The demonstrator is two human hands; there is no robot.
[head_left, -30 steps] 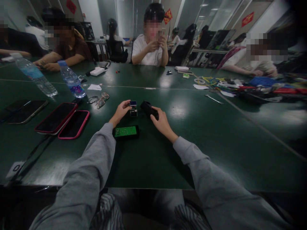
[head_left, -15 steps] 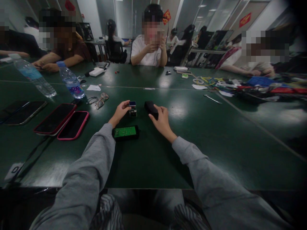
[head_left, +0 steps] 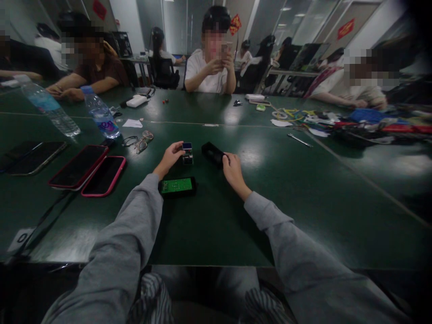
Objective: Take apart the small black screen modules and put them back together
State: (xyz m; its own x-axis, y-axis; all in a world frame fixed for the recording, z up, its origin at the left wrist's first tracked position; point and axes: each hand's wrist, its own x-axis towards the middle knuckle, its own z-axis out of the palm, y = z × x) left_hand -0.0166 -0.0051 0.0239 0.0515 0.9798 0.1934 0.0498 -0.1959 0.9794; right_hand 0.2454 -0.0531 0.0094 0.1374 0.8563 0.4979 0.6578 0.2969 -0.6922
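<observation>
While both grey-sleeved arms reach over the dark green worktop, the hands are apart, each on its own part. Nearest, just beyond the left cuff, a green circuit board lies in a black case, face up and uncovered. Farther on, the left hand pinches the left side of a small module with a dark screen on top. To the right, across a gap, the right hand grips the near end of a black shell, which slants away and looks hollow.

Judging by how these parts lie, the work seems only partly done: the board sits in its case, but the module and shell are separate from it and from each other. Those two loose parts look like what is left.

Several details are unclear. Markings on the board are too small to read. The fingertips behind the module are hidden, so the full grip cannot be checked. The shell's inside is dark, and whether it touches the worktop cannot be told. Beyond, cables on the right blur into a heap, and the person across is partly cut off by the worktop.
</observation>
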